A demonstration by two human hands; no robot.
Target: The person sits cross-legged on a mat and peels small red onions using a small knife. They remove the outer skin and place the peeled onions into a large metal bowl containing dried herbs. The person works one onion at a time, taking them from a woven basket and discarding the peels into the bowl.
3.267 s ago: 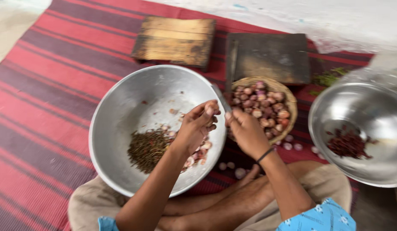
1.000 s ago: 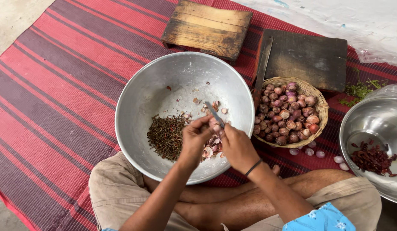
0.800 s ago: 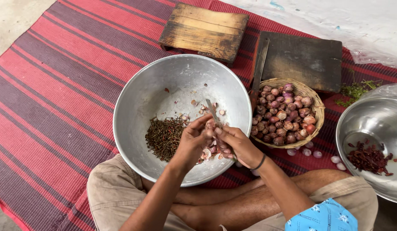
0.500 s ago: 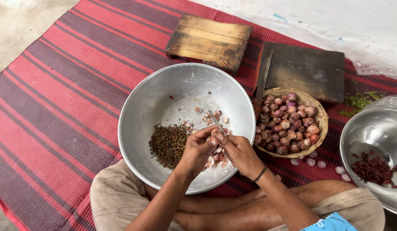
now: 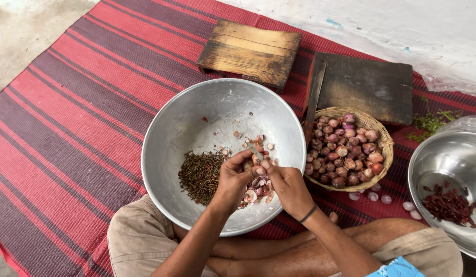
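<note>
My left hand [image 5: 233,177] pinches a small shallot [image 5: 246,165] over the middle of the big steel bowl [image 5: 176,123], and my right hand [image 5: 286,184] is closed around a small knife [image 5: 255,151] whose blade pokes up between my two thumbs. The blade sits very near my left fingertips, so a slip on the slick skin could nick me; I judge that the main hazard. Both hands work low over the pile of shallot peels [image 5: 256,190], and a piece could drop among them or roll into the heap of dark stems [image 5: 199,174] at the bowl's lower left. The bowl leans on my crossed legs, so a shift of my knee could tip it.

Right of centre, a woven basket [image 5: 377,129] holds unpeeled shallots [image 5: 345,151], with a few peeled ones [image 5: 371,196] loose on the mat just below it. A second steel bowl [image 5: 443,154] at the right edge holds dried red chillies [image 5: 449,205]. Everything rests on a red and purple striped mat [image 5: 68,118] laid over a bare concrete floor [image 5: 27,31], seen at upper left. Two wooden boards [image 5: 250,51] lie along the top, and a sprig of green herbs [image 5: 430,123] lies beside the darker one.
</note>
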